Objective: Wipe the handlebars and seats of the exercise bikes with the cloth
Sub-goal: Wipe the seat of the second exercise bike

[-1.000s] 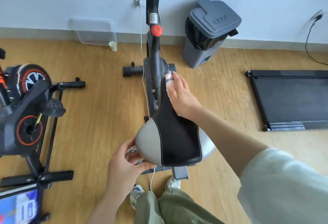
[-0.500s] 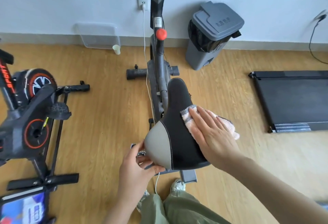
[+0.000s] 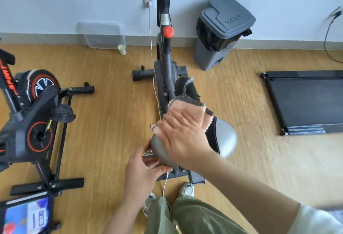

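Note:
A grey exercise bike (image 3: 167, 63) stands in the middle of the floor with its black and grey seat (image 3: 225, 137) nearest me. My right hand (image 3: 183, 133) lies flat on a pink cloth with a grey edge (image 3: 187, 103) and presses it onto the seat's top. My left hand (image 3: 143, 170) grips the seat's rear left underside. Most of the seat's black middle is hidden under the hand and cloth. The handlebars are out of view above the frame.
A second black and red exercise bike (image 3: 35, 122) stands at the left. A grey lidded bin (image 3: 222, 33) is by the wall, a treadmill deck (image 3: 306, 102) at the right. A white cable (image 3: 151, 51) hangs from the wall socket. A clear tray (image 3: 102, 33) leans on the wall.
My right hand has swept the cloth from the seat's nose to its right side, then across to the middle and left. My left hand has kept its hold on the seat.

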